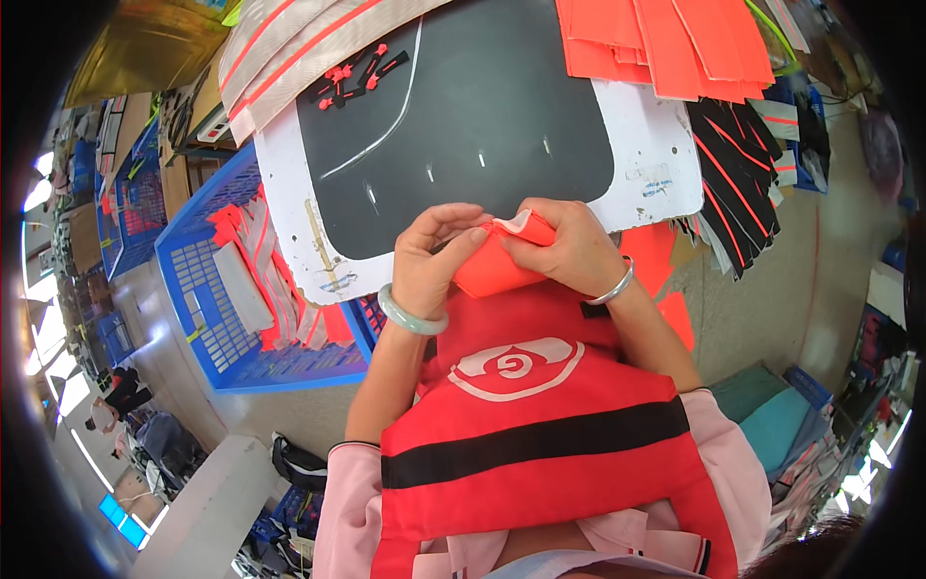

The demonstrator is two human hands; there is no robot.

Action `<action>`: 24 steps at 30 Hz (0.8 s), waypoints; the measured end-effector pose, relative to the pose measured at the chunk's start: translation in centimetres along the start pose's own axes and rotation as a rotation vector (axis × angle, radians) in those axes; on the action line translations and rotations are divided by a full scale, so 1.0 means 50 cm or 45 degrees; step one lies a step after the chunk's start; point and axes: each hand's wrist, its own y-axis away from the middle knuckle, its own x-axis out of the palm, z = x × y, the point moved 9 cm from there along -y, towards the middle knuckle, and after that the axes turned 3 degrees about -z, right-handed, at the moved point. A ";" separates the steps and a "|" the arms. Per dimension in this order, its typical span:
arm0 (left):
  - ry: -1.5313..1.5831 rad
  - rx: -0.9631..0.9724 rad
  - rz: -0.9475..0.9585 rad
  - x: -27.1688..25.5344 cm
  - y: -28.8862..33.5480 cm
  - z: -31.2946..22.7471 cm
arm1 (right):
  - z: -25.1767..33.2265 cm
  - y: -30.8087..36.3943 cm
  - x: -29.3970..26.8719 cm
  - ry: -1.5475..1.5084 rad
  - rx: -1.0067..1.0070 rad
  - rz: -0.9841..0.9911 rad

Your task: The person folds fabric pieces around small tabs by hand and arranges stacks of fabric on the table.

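Note:
Between my two hands is an orange-red fabric piece, held just past the near edge of the work table, above my red apron. Its upper edge is folded over, and a pale underside shows near the right fingers. My left hand, with a pale green bangle at the wrist, pinches the fabric's left side. My right hand, wearing a silver bangle, grips the right side, thumb on the front. The fingertips behind the cloth are partly hidden.
The white-rimmed table has a dark top. Small black-and-red pieces lie on it. Striped pale fabric and orange fabric are stacked at the far side. A blue basket with fabric strips stands left; black striped strips hang right.

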 end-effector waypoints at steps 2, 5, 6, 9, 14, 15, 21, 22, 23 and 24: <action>-0.067 -0.002 0.039 0.001 -0.004 -0.011 | 0.004 0.001 -0.004 -0.005 -0.006 -0.010; -0.303 -0.029 0.112 0.006 -0.005 -0.026 | 0.006 0.009 -0.008 -0.069 -0.028 -0.033; -0.193 -0.135 0.122 0.003 -0.005 -0.013 | 0.004 0.012 -0.007 -0.072 -0.027 -0.032; 0.045 -0.302 0.155 0.006 -0.004 0.010 | 0.004 0.017 -0.008 -0.027 -0.039 -0.011; 0.102 -0.416 0.270 0.012 -0.004 0.033 | 0.030 0.021 -0.010 0.195 -0.218 0.003; -0.061 -0.370 0.264 0.023 -0.002 0.021 | 0.030 0.023 -0.010 0.196 -0.214 0.003; -0.438 0.153 0.129 0.064 0.025 -0.046 | 0.056 0.026 -0.049 0.269 -0.271 -0.113; -0.523 0.233 0.080 0.054 0.032 -0.048 | 0.062 0.029 -0.054 0.209 -0.290 -0.119; -0.455 0.257 0.089 0.049 0.034 -0.041 | 0.066 0.029 -0.056 0.149 -0.309 -0.123; -0.450 0.257 0.091 0.056 0.038 -0.038 | 0.065 0.031 -0.055 0.154 -0.307 -0.123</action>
